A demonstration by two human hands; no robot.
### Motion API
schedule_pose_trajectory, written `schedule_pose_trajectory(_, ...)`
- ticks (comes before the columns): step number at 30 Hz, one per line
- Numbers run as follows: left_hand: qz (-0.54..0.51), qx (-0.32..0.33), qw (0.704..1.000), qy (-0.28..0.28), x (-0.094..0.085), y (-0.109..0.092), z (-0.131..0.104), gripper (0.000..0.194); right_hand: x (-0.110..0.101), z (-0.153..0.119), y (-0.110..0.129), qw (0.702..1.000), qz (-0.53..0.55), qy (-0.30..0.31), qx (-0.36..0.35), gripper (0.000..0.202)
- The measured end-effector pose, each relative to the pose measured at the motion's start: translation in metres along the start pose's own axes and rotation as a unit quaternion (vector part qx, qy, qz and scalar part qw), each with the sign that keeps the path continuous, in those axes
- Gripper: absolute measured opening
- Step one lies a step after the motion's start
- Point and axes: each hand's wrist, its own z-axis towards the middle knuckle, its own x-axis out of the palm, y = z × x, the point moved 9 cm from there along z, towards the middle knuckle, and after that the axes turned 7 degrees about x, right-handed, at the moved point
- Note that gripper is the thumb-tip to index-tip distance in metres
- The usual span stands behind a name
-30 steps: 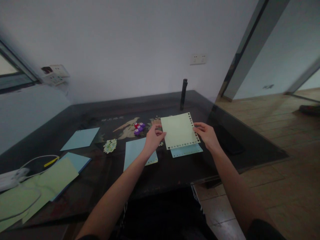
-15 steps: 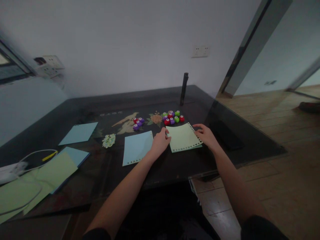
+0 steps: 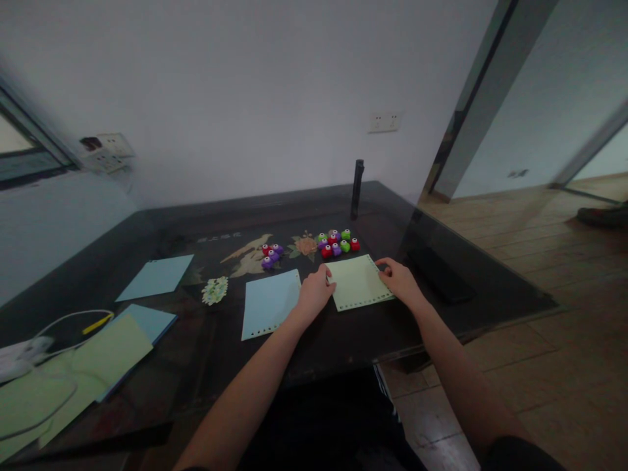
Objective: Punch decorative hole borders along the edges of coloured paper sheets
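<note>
1. The left hand (image 3: 318, 289) is mostly closed, fingers curled, holding the left edge of the pale yellow-green sheet (image 3: 358, 282) between thumb and fingers.
2. The right hand (image 3: 398, 280) is partly curled and holds the same sheet at its right edge, thumb and forefinger a little apart.
3. This sheet lies low over the near right part of the dark desk (image 3: 304, 358), with small holes along its right and near edges.
4. Just left of it is a light blue punched sheet (image 3: 269, 302), its holes running along the near edge; the left hand and wrist overlap its right side.
5. Beyond the yellow-green sheet sits a cluster of red, purple and green small pieces with white-ringed tops (image 3: 336, 243). A smaller red and purple group (image 3: 271, 256) stands beyond the blue sheet.
6. A patch of pale floral bits (image 3: 214, 291) lies left of the blue sheet.
7. Farther left are a separate blue sheet (image 3: 157, 277) and, nearer, overlapping yellow-green and blue sheets (image 3: 115, 350), partly crossed by a white cable (image 3: 61, 404), with a slim yellow item (image 3: 97, 323) beside them.
8. A black upright object (image 3: 356, 190) stands near the wall; a dark flat object (image 3: 444, 278) lies right of the right hand.
</note>
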Motion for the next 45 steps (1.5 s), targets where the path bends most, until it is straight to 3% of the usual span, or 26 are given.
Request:
schedule_pose_trajectory(17,0.011,0.023,1.000,-0.013,-0.007,-0.013,-0.006,0.009,-0.010,-0.008,0.002,0.994,-0.095,-0.022,0.045,0.020)
schedule_pose_trajectory(20,-0.023,0.060,0.997,-0.036,-0.029,-0.015,-0.010,0.006,-0.015,-0.007,0.004,0.995,-0.076,-0.052,0.032,0.020)
schedule_pose_trajectory(23,-0.048,0.107,0.990,-0.073,-0.066,-0.001,-0.019,0.008,-0.019,-0.008,0.013,0.995,-0.049,-0.081,-0.001,0.020)
schedule_pose_trajectory(27,0.021,0.074,0.993,-0.088,-0.113,0.059,-0.036,0.010,-0.015,-0.014,0.048,0.994,0.000,-0.069,-0.078,0.019)
schedule_pose_trajectory(31,0.069,0.036,0.990,-0.114,-0.138,0.116,-0.054,0.011,0.009,-0.028,0.113,0.982,0.033,-0.002,-0.184,0.017)
schedule_pose_trajectory(34,0.079,0.051,0.990,-0.108,-0.135,0.130,-0.061,0.018,0.037,-0.037,0.167,0.964,0.027,0.050,-0.259,0.017)
schedule_pose_trajectory(37,0.097,0.069,0.990,-0.081,-0.125,0.131,-0.063,0.028,0.072,-0.037,0.206,0.944,-0.023,0.090,-0.316,0.019)
schedule_pose_trajectory(41,0.121,0.056,0.990,-0.051,-0.117,0.135,-0.064,0.043,0.116,-0.026,0.220,0.932,-0.102,0.121,-0.325,0.033)
schedule_pose_trajectory(45,0.149,0.037,0.988,-0.032,-0.112,0.142,-0.064,0.052,0.136,-0.024,0.218,0.923,-0.145,0.122,-0.334,0.044)
